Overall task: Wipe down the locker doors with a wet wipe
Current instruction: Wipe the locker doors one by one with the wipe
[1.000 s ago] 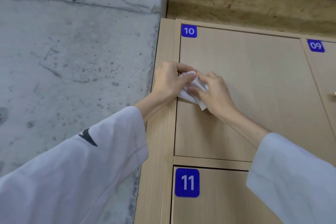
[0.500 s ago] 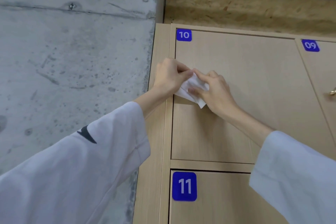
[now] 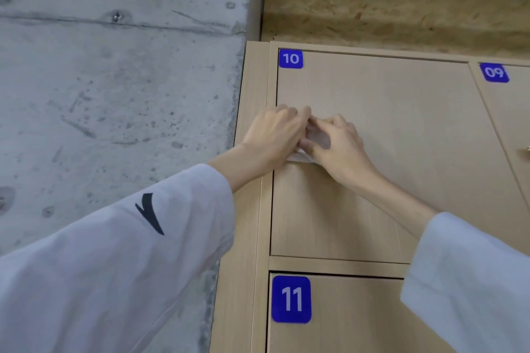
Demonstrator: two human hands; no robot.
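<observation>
I see both hands, left [image 3: 274, 135] and right [image 3: 339, 146], pinching the wipe [image 3: 317, 136] (mostly hidden) against door 10 [image 3: 387, 123], near its left edge.

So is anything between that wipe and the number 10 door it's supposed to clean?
Nothing visible. Both the left hand and right hand hold the wet wipe right in front of locker door 10, whose surface around them is bare.
</observation>
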